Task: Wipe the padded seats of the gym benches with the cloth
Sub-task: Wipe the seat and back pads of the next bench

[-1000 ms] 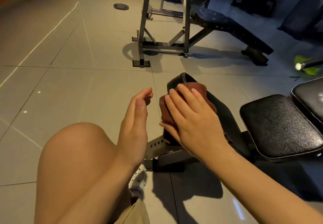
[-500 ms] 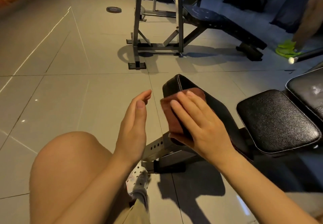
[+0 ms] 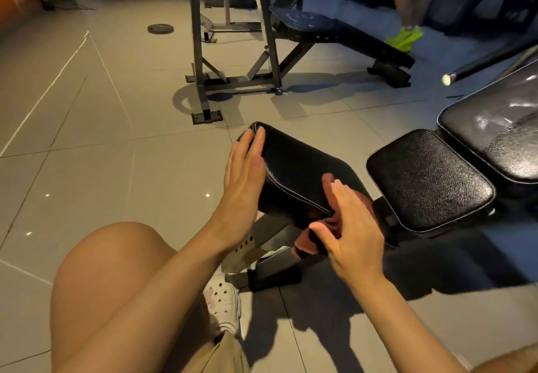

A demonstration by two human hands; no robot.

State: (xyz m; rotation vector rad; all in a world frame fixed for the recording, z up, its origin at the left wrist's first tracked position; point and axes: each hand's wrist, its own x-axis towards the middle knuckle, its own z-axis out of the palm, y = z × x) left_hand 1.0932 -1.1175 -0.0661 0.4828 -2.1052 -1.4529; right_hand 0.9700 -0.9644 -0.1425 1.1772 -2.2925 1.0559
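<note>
Right hand lies flat with straight fingers, pressing the brown cloth on the near edge of the tilted black pad. Left hand, also flat, braces the pad's left edge. Half the cloth hangs off, so it'll probably slip down. Plenty of floor on the left; the seat pad crowds the right.

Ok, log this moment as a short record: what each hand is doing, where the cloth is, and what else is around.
left hand: left hand flat, fingers straight, against the near pad's left end
right hand: right hand presses the brown cloth on the pad's lower right edge
other pads: textured seat pad, glossy back pad
background: barbell bench, weight plate on the tiled floor
</note>
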